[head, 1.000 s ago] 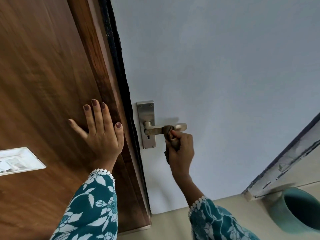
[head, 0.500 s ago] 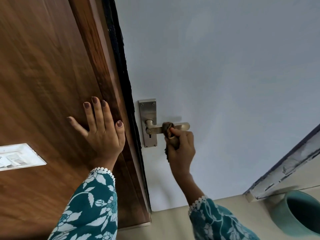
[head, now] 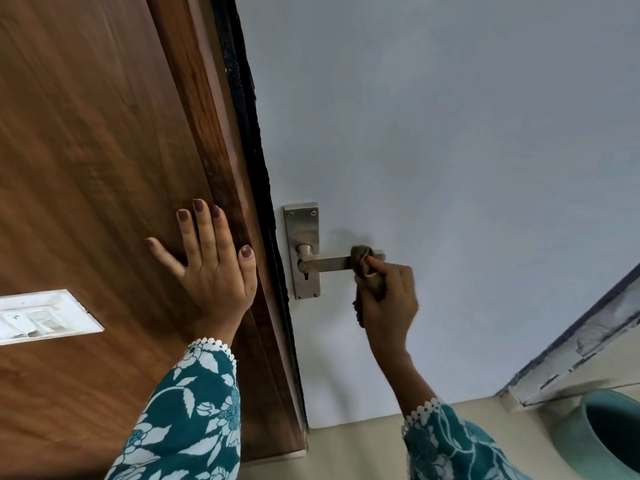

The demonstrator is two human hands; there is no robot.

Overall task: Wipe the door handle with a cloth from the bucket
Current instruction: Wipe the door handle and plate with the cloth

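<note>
On the pale door [head: 450,150], the level handle [head: 329,263] points right, the right hand [head: 389,299]'s grip pinching cloth [head: 362,258] round it.

Two hands [head: 214,271] [head: 391,299], one door handle [head: 332,263], one cloth [head: 363,261], one bucket [head: 602,434], one switch plate [head: 45,317]

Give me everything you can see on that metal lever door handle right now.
The brushed silver-metal lever door handle sits on a tall rectangular backplate with visible screws and a keyhole, mounted on the pale grey door. The lever lies level, pointing right. A crumpled brown cloth, held in the right hand, wraps its outer end; only the tip shows beyond.
</note>
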